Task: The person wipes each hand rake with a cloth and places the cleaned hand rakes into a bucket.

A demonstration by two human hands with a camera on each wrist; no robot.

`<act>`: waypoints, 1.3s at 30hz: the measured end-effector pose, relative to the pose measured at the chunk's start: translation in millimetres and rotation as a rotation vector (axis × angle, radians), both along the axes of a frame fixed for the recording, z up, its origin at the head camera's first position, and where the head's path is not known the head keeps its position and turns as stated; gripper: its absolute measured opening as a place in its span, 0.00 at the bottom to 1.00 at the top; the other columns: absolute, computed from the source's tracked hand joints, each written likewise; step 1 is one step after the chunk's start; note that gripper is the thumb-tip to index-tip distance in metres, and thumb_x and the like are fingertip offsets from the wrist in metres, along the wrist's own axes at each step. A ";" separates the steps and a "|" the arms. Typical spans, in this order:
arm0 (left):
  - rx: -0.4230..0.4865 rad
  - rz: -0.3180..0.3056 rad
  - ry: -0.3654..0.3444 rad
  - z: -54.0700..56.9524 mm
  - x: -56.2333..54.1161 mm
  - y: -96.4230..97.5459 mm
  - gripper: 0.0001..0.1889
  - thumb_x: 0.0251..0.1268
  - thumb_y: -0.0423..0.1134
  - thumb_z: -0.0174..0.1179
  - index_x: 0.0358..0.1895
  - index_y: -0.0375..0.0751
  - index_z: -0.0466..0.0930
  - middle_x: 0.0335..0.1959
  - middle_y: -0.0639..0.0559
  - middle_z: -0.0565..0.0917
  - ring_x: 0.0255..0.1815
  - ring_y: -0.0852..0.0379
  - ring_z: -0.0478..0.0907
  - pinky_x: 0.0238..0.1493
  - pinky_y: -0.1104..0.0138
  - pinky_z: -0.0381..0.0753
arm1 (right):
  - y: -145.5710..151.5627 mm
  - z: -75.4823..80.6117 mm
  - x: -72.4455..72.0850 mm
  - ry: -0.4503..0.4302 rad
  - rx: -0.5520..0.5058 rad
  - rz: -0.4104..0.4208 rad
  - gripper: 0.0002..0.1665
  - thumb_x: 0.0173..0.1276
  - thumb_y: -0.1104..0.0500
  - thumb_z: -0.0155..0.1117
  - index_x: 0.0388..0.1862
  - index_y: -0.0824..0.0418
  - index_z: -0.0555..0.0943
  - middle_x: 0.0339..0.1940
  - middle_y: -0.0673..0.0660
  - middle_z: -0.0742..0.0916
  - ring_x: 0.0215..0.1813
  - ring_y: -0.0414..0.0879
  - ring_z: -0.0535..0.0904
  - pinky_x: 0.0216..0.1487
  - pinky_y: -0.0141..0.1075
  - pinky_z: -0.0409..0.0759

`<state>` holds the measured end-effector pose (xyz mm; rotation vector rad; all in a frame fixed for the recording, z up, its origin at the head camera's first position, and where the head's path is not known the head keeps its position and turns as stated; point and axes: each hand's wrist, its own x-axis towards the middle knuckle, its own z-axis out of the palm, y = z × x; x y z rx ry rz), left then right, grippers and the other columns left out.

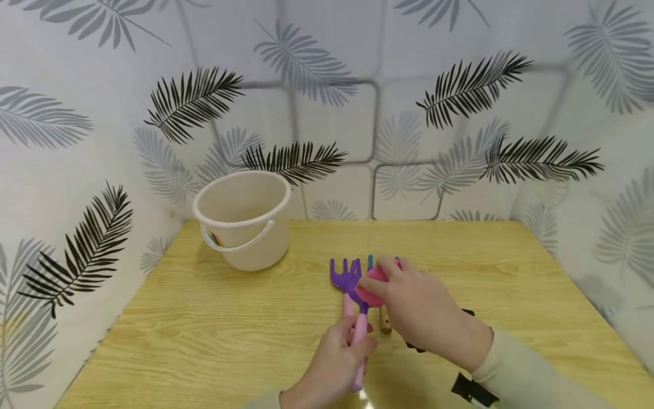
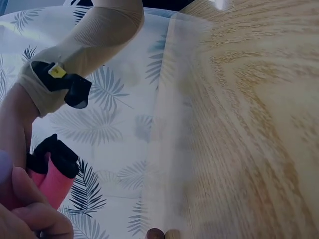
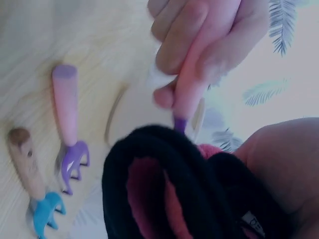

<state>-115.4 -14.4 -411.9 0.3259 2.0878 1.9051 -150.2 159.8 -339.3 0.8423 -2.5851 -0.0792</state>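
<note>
In the head view my left hand (image 1: pixel 332 358) grips the pink handle (image 1: pixel 360 329) of a small purple garden tool, angled up from the wooden table. My right hand (image 1: pixel 426 312) pinches a pink glove (image 1: pixel 377 284) against the tool's purple head, which is mostly covered. The glove's open black cuff (image 3: pixel 149 139) shows large in the right wrist view. On the table lie a purple hand fork (image 3: pixel 75 159) with a pink handle and a blue-headed fork (image 3: pixel 47 209) with a wooden handle. The left wrist view shows my left fingers (image 2: pixel 42 214) beside the glove (image 2: pixel 57 181).
A cream bucket (image 1: pixel 260 253) with its handle hanging down stands at the table's back left. The wooden table (image 1: pixel 214 341) meets walls covered in leaf-patterned sheeting (image 1: pixel 332 136) at the back and sides.
</note>
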 end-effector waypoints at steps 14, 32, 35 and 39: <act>0.071 0.037 -0.046 5.9 3.6 3.6 0.17 0.71 0.40 0.58 0.54 0.31 0.74 0.23 0.50 0.75 0.19 0.60 0.72 0.17 0.72 0.73 | 5.0 -5.4 -2.0 0.083 -0.006 -0.058 0.29 0.47 0.67 0.70 0.49 0.45 0.87 0.44 0.57 0.81 0.35 0.55 0.77 0.13 0.37 0.72; 0.141 0.035 -0.084 4.3 -0.3 4.5 0.15 0.73 0.39 0.55 0.52 0.31 0.73 0.21 0.52 0.74 0.18 0.61 0.69 0.16 0.73 0.69 | 15.6 -22.1 -11.5 0.060 -0.102 -0.104 0.32 0.54 0.62 0.72 0.61 0.50 0.82 0.45 0.61 0.82 0.38 0.59 0.81 0.18 0.43 0.83; 0.147 0.050 -0.092 6.5 -2.1 4.0 0.13 0.73 0.39 0.55 0.50 0.32 0.73 0.20 0.52 0.73 0.18 0.62 0.69 0.16 0.73 0.69 | 9.2 -25.7 -0.5 0.077 -0.118 -0.061 0.33 0.52 0.60 0.76 0.61 0.50 0.82 0.46 0.62 0.82 0.38 0.58 0.82 0.22 0.44 0.85; 0.149 0.056 -0.090 6.8 -5.4 3.3 0.12 0.74 0.38 0.53 0.52 0.32 0.73 0.18 0.53 0.73 0.15 0.62 0.67 0.14 0.74 0.66 | 0.1 -30.0 14.5 0.049 -0.136 0.007 0.35 0.51 0.60 0.77 0.62 0.47 0.82 0.48 0.59 0.82 0.41 0.56 0.83 0.24 0.41 0.86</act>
